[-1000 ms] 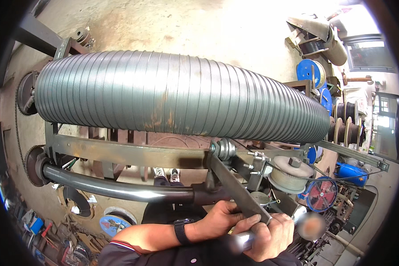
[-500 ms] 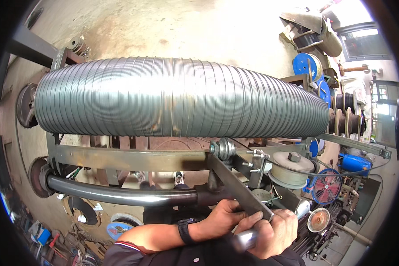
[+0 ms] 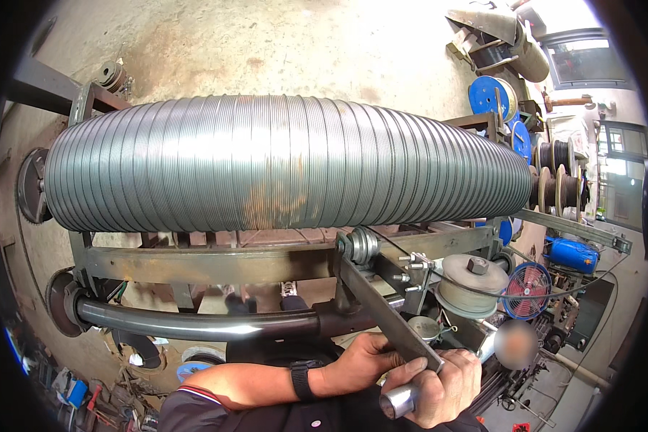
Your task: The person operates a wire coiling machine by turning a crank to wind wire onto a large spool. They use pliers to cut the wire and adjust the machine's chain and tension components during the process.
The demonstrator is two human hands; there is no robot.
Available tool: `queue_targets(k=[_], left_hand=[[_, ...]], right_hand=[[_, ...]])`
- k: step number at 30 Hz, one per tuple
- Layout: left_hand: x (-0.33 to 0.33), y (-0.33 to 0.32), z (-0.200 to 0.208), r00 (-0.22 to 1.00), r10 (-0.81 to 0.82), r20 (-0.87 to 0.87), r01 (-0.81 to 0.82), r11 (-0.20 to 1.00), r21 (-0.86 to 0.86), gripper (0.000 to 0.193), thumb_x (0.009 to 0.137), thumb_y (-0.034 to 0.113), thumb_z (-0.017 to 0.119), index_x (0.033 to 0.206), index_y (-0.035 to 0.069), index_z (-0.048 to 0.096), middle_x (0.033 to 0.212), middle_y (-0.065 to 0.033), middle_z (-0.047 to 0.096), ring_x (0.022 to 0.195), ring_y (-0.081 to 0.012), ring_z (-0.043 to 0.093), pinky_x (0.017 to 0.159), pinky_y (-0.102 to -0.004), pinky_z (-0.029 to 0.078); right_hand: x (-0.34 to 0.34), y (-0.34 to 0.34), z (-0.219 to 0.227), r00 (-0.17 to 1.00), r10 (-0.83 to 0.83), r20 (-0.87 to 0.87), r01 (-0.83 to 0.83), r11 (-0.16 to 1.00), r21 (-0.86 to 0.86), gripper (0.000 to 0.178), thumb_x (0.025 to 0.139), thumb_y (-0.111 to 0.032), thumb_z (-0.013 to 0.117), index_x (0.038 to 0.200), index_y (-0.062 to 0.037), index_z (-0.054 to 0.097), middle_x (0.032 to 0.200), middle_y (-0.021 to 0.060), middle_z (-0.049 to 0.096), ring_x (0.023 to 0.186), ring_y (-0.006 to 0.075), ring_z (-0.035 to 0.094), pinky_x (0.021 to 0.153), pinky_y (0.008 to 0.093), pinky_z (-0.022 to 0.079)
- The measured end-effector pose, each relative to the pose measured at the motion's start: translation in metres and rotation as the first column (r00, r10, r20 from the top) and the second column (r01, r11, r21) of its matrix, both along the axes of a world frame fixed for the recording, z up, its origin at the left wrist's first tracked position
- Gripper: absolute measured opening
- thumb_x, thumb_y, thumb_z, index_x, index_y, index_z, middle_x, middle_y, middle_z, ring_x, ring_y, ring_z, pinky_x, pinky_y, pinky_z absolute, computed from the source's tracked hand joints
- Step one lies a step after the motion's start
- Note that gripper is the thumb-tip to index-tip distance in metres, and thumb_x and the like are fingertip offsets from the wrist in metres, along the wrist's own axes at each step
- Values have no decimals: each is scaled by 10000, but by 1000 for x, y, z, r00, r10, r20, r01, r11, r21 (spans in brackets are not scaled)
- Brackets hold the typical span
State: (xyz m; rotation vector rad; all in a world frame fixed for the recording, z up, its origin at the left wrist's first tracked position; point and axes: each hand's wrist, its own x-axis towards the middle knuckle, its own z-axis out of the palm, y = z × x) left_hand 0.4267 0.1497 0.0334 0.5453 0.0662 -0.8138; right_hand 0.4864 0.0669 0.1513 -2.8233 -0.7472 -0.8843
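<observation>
A long ribbed metal drum [image 3: 194, 165] wound with grey wire lies across the view, rusty near its middle. Below it, a flat metal bar [image 3: 381, 306] slants from a grooved roller [image 3: 362, 246] down to my hands. My left hand [image 3: 363, 360], a black watch on its wrist, has its fingers curled against the bar's edge near the lower end. My right hand [image 3: 443, 385] is wrapped around that lower end and a short metal tube [image 3: 397, 402], whose open end sticks out past the thumb. A sliding sleeve [image 3: 342, 315] joins the bar to a shiny round shaft [image 3: 194, 320].
A steel frame beam [image 3: 209, 265] runs between drum and shaft. To the right are a pale pulley [image 3: 471, 284] carrying a cable, a red-bladed fan [image 3: 527, 291] and a blue tank [image 3: 572, 255]. Blue-sided reels [image 3: 491, 99] stand beyond the drum's right end.
The rusty patch on the drum shows larger and the wire bands have shifted, while the whole view has moved slightly. Both hands keep their hold; the tube, blurred before, now shows sharply.
</observation>
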Motion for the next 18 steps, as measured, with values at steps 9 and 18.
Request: queue_targets(k=[9, 18], left_hand=[[4, 6, 7, 999, 49, 0, -49, 999, -19, 141, 978, 106, 691, 1091, 30, 727, 1053, -24, 716, 1003, -120, 644, 904, -296, 522], [4, 10, 7, 998, 38, -43, -41, 997, -62, 125, 972, 110, 699, 1065, 34, 732, 1033, -22, 716, 987, -121, 643, 892, -304, 522]], right_hand=[[-11, 4, 9, 991, -58, -119, 56, 998, -19, 110, 747, 41, 649, 763, -9, 552, 619, 151, 546, 503, 300, 569, 498, 399, 488], [-11, 12, 14, 982, -85, -170, 81, 996, -30, 116, 764, 49, 650, 793, -8, 554, 647, 162, 551, 540, 316, 586, 527, 418, 500]])
